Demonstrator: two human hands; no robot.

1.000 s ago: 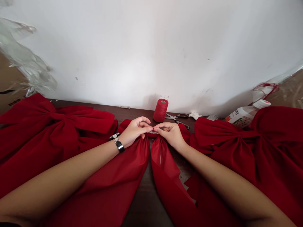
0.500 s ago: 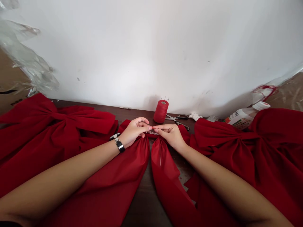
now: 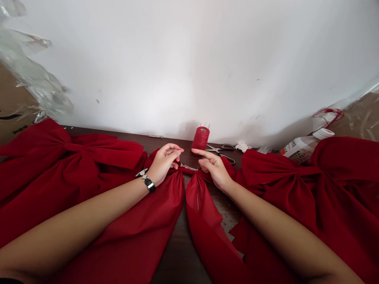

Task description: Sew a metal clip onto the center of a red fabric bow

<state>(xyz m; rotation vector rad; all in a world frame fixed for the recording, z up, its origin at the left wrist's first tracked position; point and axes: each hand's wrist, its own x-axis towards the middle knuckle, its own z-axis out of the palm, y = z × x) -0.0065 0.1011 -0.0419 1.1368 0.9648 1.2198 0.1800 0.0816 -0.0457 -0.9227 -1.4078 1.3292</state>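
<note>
A red fabric bow (image 3: pixel 148 221) lies in front of me with its two tails spread toward me. Across its gathered middle runs a silver metal clip (image 3: pixel 188 167). My left hand (image 3: pixel 166 162) hovers over the left of the clip, thumb and forefinger pinched; anything between them is too fine to make out. On the clip's other side, my right hand (image 3: pixel 215 167) has its forefinger stretched out, apart from the thumb, holding nothing visible. A needle (image 3: pixel 197 201) lies on the right tail.
Behind the hands stands a red thread spool (image 3: pixel 200 138) with needles stuck in its top. Scissors (image 3: pixel 220 149) and white cord (image 3: pixel 243 146) lie beside it. Finished red bows flank me at left (image 3: pixel 71 154) and right (image 3: pixel 302 173). A white bottle (image 3: pixel 302 148) lies near the wall.
My hands, whose fingertips met above the clip, have drawn apart. My right forefinger has straightened away from its thumb. More of the silver clip shows now.
</note>
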